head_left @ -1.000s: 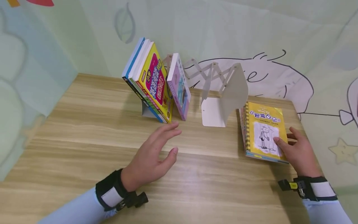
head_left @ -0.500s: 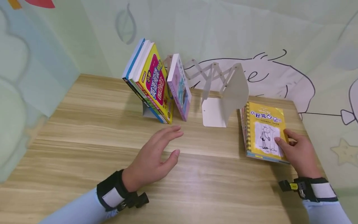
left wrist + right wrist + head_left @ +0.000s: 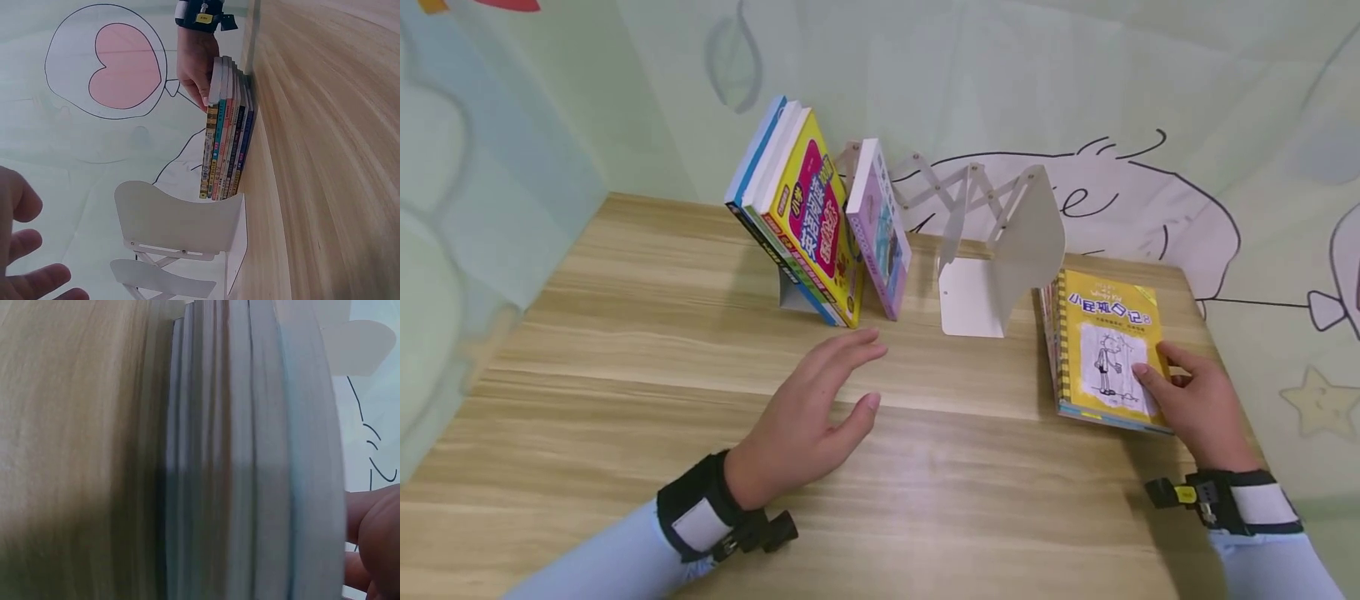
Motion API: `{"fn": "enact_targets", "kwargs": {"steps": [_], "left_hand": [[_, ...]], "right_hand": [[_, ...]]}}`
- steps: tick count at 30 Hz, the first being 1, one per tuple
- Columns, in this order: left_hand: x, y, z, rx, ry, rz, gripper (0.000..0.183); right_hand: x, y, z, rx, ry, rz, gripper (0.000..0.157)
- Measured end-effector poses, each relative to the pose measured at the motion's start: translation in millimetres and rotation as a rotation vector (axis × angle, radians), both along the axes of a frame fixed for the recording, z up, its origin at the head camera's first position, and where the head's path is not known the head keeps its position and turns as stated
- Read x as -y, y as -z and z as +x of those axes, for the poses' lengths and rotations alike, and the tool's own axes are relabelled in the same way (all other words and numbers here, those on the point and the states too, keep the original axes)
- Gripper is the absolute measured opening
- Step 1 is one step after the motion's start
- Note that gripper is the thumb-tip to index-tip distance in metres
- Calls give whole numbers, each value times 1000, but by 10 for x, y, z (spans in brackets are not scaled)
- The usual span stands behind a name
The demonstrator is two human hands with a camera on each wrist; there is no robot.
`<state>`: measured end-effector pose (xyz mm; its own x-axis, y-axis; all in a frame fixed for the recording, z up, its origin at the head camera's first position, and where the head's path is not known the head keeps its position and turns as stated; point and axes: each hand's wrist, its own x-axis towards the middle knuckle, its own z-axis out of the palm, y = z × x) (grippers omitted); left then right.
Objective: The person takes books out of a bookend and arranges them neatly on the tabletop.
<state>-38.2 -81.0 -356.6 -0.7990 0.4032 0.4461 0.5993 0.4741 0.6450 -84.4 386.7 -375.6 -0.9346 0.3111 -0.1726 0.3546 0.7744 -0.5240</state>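
A yellow comic book (image 3: pixel 1108 342) lies on top of a stack of thin books at the right of the table. My right hand (image 3: pixel 1202 404) holds this top book at its right edge, the thumb on the cover and the other fingers partly hidden beyond the edge. In the left wrist view, the stack's spines (image 3: pixel 222 150) show side by side; the right wrist view shows the page edges (image 3: pixel 250 456) close up. Over the table's middle, my left hand (image 3: pixel 808 417) is relaxed and holds nothing. Its fingertips are nearest to the leaning books.
A white folding bookend rack (image 3: pixel 1030 233) stands along the back wall, its right panel beside the stack. At its left lean several large books (image 3: pixel 808 225) and a purple book (image 3: pixel 880 233). The wooden table (image 3: pixel 925 500) ends at the printed wall cloth (image 3: pixel 1000 75).
Almost nothing has moved. The fingers of my right hand shift slightly at the book's edge, while the stack and the left hand stay put; the head view sways a little.
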Motion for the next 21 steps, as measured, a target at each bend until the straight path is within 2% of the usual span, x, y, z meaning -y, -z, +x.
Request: {"fn": "enact_targets", "kwargs": {"steps": [4, 8, 11, 13, 18, 21], "left_hand": [[5, 9, -3, -1, -1, -2, 48], [15, 2, -4, 19, -4, -16, 48], [20, -3, -12, 32, -8, -25, 48], [24, 0, -20, 42, -11, -28, 49], [32, 14, -42, 63, -13, -33, 50], [35, 26, -55, 73, -15, -39, 50]], "right_hand": [[40, -51, -5, -13, -18, 46, 75], [136, -165, 49, -55, 18, 119, 68], [283, -249, 115, -106, 20, 134, 64], [408, -285, 160, -177, -39, 128, 60], [778, -318, 268, -376, -300, 68, 44], [1000, -313, 305, -428, -436, 3, 40]]}}
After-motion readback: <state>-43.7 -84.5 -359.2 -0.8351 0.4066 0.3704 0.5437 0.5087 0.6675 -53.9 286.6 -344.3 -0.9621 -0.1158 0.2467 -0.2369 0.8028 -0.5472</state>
